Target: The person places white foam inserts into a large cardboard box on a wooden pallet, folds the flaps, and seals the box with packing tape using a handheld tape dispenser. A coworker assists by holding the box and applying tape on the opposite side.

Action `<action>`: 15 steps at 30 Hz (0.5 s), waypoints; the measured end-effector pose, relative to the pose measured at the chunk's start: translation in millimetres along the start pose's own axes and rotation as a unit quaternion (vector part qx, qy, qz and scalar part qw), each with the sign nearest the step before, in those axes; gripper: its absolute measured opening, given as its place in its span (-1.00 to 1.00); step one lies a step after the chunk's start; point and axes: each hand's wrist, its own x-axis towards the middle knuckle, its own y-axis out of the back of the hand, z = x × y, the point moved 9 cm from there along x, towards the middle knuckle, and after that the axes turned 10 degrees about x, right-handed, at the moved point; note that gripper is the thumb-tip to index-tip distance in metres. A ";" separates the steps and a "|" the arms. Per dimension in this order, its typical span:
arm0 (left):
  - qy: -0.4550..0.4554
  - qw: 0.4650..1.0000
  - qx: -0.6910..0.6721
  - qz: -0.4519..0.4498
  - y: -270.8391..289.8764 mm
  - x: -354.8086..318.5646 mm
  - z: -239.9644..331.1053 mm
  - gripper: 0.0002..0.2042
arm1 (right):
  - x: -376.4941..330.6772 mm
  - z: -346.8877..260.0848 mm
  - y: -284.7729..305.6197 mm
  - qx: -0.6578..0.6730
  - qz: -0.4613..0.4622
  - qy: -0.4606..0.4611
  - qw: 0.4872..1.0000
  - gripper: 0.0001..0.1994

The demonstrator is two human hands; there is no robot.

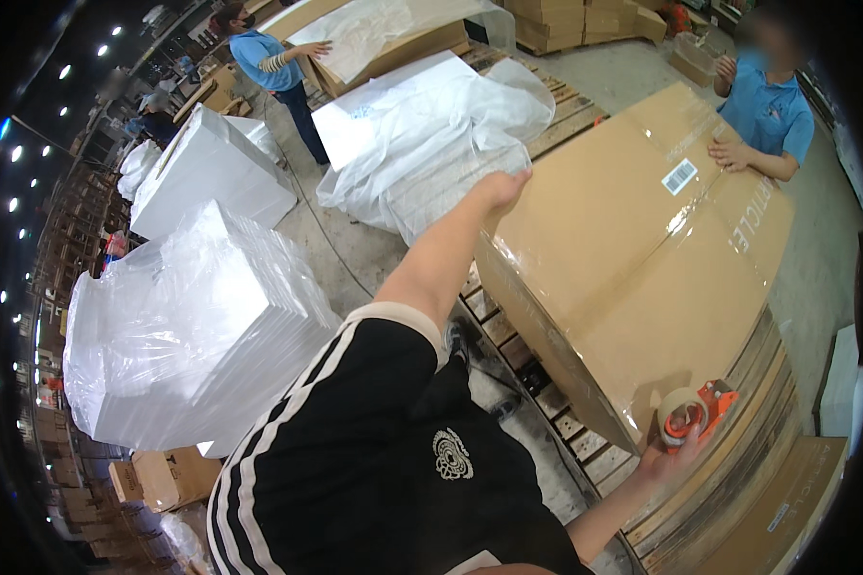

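A large brown cardboard box (pixel 633 240) lies on a wooden pallet, with clear tape across its top and a white label. My left hand (pixel 501 190), arm stretched out, grips the box at its far left corner; most of its fingers are hard to make out. At the near right end of the box, my right hand (pixel 669 462) is closed around an orange tape dispenser (pixel 715 401) with a roll of tape (pixel 681 414) on it. Across the box, a co-worker in a blue shirt (pixel 769 110) rests one hand (pixel 732 154) on its top.
On my left stands a plastic-wrapped stack of white sheets (pixel 201 335), with another white stack (pixel 211 172) beyond. White wrapping (pixel 431 144) covers goods ahead. A second co-worker (pixel 264 62) touches an open carton (pixel 393 62). Slats of the pallet (pixel 738 412) show around the box.
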 end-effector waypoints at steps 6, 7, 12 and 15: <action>0.012 0.999 -0.031 -0.030 3.0 -11.4 3.7 0.02 | 2.0 2.0 0.5 -0.019 -0.006 -0.022 1.000 -0.30; 0.018 0.999 -0.036 -0.028 3.6 -11.2 3.1 0.01 | 1.4 2.3 1.3 -0.020 0.004 -0.023 1.000 -0.31; 0.018 0.998 -0.066 -0.017 1.6 -15.2 5.7 -0.01 | -1.6 -1.4 -14.2 -0.020 0.010 -0.027 0.999 -0.30; 0.030 0.996 -0.085 0.001 3.8 -21.1 5.2 -0.02 | -5.7 -5.8 -33.0 -0.015 -0.009 -0.030 0.999 -0.24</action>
